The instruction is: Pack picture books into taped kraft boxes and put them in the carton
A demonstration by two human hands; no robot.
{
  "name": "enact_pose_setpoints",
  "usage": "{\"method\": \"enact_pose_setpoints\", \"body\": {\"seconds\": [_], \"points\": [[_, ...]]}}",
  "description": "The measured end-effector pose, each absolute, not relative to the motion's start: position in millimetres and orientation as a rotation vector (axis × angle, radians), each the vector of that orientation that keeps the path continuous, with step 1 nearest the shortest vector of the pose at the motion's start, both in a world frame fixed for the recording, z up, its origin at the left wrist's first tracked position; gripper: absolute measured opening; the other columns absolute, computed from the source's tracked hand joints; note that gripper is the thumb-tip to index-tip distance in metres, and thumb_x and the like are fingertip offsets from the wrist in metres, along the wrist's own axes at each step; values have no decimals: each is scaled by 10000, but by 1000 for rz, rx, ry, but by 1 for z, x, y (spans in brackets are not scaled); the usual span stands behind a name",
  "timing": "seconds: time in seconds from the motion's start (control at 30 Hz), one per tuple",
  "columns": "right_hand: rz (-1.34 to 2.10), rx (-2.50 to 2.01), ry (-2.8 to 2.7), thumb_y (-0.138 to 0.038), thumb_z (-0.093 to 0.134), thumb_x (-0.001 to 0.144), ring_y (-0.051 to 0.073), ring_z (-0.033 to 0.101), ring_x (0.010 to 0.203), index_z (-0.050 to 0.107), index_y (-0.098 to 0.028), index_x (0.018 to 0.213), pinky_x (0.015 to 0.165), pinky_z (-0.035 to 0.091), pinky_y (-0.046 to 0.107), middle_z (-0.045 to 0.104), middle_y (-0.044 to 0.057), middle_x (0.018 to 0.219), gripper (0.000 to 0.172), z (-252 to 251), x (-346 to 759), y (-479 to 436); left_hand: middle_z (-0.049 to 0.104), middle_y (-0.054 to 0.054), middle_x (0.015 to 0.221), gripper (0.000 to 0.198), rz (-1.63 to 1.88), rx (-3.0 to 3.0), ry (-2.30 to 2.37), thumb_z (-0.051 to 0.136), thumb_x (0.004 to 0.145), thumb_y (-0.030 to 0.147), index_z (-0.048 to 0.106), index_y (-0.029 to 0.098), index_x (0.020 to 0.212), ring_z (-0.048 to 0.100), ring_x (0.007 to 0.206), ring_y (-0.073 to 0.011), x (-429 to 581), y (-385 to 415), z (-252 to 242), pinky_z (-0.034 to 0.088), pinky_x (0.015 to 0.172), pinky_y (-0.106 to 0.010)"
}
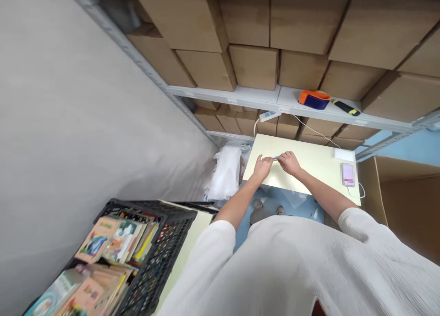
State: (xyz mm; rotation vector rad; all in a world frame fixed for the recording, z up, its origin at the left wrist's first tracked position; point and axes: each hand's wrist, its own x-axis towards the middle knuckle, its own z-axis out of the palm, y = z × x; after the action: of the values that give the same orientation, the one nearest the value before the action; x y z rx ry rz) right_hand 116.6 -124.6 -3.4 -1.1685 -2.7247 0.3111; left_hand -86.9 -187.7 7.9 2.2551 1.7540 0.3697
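Note:
Over the pale yellow tabletop [305, 152], my two hands meet at a small, thin, bluish item [276, 158]. My left hand [263, 166] pinches its left end, fingers closed. At the other end, the closed fingers of my right hand [289, 163] grip it too. Most of the item is covered by my fingers, and it is too small to tell its kind.
Cardboard boxes [252, 67] fill the metal shelf [247, 94] ahead, with an orange-and-purple tape dispenser [314, 100] and a cutter knife [345, 107] on its ledge. A phone [348, 174] lies at the table's right. A black crate [161, 256] of books stands lower left; an open carton [405, 201] stands right.

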Motion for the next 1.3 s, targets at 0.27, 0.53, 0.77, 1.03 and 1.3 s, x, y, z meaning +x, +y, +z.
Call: {"method": "enact_pose_setpoints", "body": {"seconds": [0.27, 0.53, 0.77, 1.03, 1.3], "points": [[342, -1379, -2759, -201, 482, 1126, 301, 596, 1024, 823, -195, 1137, 869, 382, 398, 730, 161, 1136, 341, -29, 135, -105, 832, -117, 1203, 425, 241, 2353, 1552, 470, 982, -3, 729, 230, 1226, 783, 1122, -278, -72, -141, -24, 397, 1272, -506], [386, -1601, -2772, -165, 449, 1116, 269, 664, 927, 815, -183, 1194, 804, 431, 372, 740, 160, 1198, 375, -49, 113, -83, 823, -130, 1233, 406, 233, 2284, 1402, 477, 987, -10, 716, 209, 1230, 777, 1164, -287, -94, -101, -54, 455, 1212, -476], [450, -1618, -2794, -134, 449, 1089, 262, 679, 939, 800, -185, 1217, 839, 461, 367, 742, 163, 1228, 377, -75, 108, -65, 809, -159, 1302, 416, 116, 2193, 1404, 507, 1007, 3, 716, 170, 1326, 770, 1227, -306, -98, -87, -74, 481, 1192, -452], [582, -1699, -2828, -91, 452, 1052, 324, 635, 1209, 752, -140, 1326, 1062, 470, 422, 666, 208, 1463, 409, -99, 128, -61, 743, -114, 1481, 453, -133, 2209, 1304, 460, 1076, 111, 700, 210, 1447, 726, 1319, -260, -92, -90, -99, 541, 1155, -390], [809, -1904, -2600, -156, 486, 1044, 371, 556, 1426, 643, -143, 1544, 1168, 476, 484, 561, 202, 1638, 524, -105, 133, -79, 549, -141, 1717, 542, -169, 2153, 1361, 457, 1057, 120, 632, 193, 1565, 585, 1522, -289, -89, -86, -118, 472, 1270, -437]]}}
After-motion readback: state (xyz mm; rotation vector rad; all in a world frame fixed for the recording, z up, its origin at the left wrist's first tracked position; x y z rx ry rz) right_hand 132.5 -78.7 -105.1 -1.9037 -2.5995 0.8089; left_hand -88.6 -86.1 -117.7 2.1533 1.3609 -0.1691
